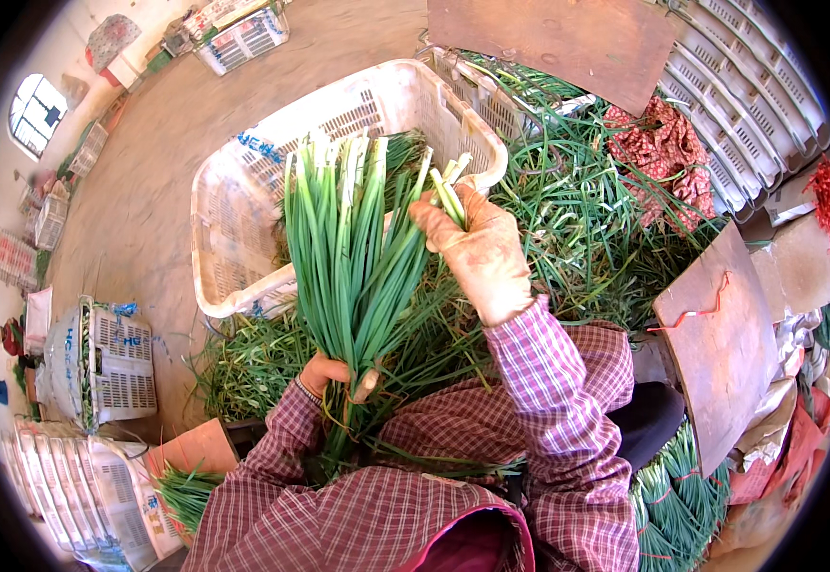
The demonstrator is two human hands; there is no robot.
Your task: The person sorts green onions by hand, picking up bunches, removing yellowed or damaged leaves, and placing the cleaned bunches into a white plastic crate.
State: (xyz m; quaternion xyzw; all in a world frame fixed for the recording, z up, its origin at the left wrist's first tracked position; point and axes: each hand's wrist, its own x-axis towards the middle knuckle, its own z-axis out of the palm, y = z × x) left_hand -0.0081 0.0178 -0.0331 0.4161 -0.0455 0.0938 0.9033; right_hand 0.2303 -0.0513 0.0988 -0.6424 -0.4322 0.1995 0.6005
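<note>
My left hand is closed round a bunch of garlic chives by its leafy end. The pale stem ends point up and away from me, fanned out. To the right of them my right hand, dirt-stained, pinches a few stalks near their white ends. Those stalks slant against the bunch's right side. Right behind the bunch stands a white plastic crate with more chives inside, partly hidden by the bunch. Loose green leaves lie beneath both hands.
A heap of loose leaves spreads to the right, with a red patterned cloth on it. Tied bunches lie at lower right beside a brown board. Stacked crates stand at far right; another crate is at left.
</note>
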